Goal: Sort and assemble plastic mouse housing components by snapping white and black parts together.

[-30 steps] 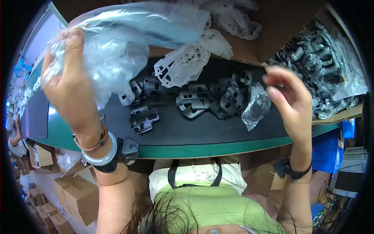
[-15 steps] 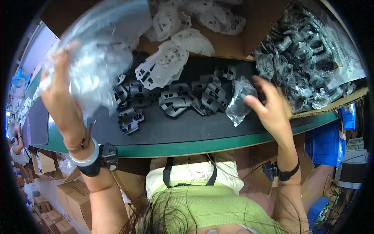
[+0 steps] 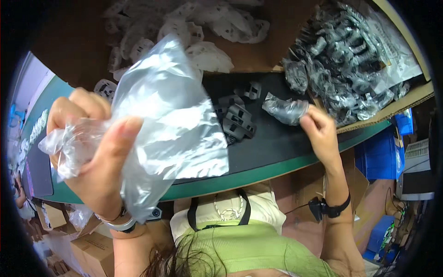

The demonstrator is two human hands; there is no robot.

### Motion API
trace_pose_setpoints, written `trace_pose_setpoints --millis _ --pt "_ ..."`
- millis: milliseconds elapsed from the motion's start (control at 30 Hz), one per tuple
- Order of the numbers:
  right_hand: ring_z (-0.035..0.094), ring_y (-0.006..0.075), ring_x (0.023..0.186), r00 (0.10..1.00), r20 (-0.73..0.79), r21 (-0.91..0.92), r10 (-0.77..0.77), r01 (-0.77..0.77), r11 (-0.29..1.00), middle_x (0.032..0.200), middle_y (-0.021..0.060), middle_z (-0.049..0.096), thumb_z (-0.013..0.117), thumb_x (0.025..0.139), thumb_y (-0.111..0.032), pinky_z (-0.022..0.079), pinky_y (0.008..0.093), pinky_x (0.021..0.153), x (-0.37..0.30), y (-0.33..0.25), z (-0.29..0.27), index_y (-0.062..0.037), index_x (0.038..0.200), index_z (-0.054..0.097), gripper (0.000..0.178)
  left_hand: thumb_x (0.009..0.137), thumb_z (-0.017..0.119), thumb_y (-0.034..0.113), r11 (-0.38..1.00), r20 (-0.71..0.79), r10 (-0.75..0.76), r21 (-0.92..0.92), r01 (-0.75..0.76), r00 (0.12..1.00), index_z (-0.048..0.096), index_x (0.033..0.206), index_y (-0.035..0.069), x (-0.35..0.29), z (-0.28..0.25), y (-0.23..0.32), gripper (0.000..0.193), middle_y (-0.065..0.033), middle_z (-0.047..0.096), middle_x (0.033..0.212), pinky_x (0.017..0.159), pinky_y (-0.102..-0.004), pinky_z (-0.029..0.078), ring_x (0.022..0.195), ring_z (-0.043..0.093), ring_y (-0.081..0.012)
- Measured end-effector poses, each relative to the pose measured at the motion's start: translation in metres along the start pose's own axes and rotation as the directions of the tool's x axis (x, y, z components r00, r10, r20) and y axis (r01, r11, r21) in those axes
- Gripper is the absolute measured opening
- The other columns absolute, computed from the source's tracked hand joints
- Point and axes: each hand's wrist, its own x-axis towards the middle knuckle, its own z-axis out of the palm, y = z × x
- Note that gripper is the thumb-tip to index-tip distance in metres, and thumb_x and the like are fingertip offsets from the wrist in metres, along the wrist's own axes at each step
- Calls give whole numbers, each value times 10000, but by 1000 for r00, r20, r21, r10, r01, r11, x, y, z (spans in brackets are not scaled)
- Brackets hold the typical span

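My left hand (image 3: pixel 97 147), raised at the left, is closed around bunched clear plastic bags (image 3: pixel 170 115). They hang in front of the mat and hide much of it. At the right, the fingers of my right hand (image 3: pixel 318 127) pinch one end of a small clear bag (image 3: pixel 284 110) with a dark part inside, just above the mat. Between the hands lie loose grey-black plastic parts (image 3: pixel 237 122) with square openings. Other parts may be behind the bags.
An open cardboard box (image 3: pixel 258 57) holding white perforated pieces (image 3: pixel 207 57) stands at the back. Bagged dark parts (image 3: pixel 346 60) fill another carton (image 3: pixel 387 111) at the right. The black mat (image 3: pixel 277 143) lies on a green-edged table (image 3: pixel 207 187). A blue bin (image 3: pixel 378 157) is below right.
My left hand has come nearer with the plastic bags, which now spread toward the middle. My right hand has closed on the small bag's end, and that bag has turned sideways.
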Motion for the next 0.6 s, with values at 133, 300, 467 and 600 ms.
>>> trace_pose_setpoints --millis 133,300,467,600 --pt "499 62 779 983 -177 165 45 -15 986 829 -8 520 633 788 28 411 206 644 28 13 8 -3 935 528 184 733 524 -69 921 -15 378 106 -375 926 420 749 17 5 29 -14 136 -99 515 826 775 -310 411 773 469 -155" --pt "557 101 932 999 6 614 46 -40 788 1084 66 547 604 840 -67 503 223 686 52 -56 17 -13 1268 410 473 697 412 -91 951 30 18 -308 -8 999 400 758 24 -9 -4 -41 131 -106 542 748 631 -207 402 709 502 -120" --pt "577 57 739 997 56 680 -43 -7 733 838 3 629 690 822 -101 461 179 664 68 -87 55 -17 952 606 176 758 690 124 799 396 -257 -426 424 882 472 1150 -16 -4 27 -28 471 -17 529 712 604 -220 422 705 516 -74" --pt "564 63 794 952 299 534 -60 -115 838 879 22 634 707 793 -64 460 208 734 65 -120 80 17 1005 620 243 748 685 104 941 402 -178 -196 274 898 598 976 -12 -19 48 -52 270 9 597 724 598 -230 452 650 534 -59"
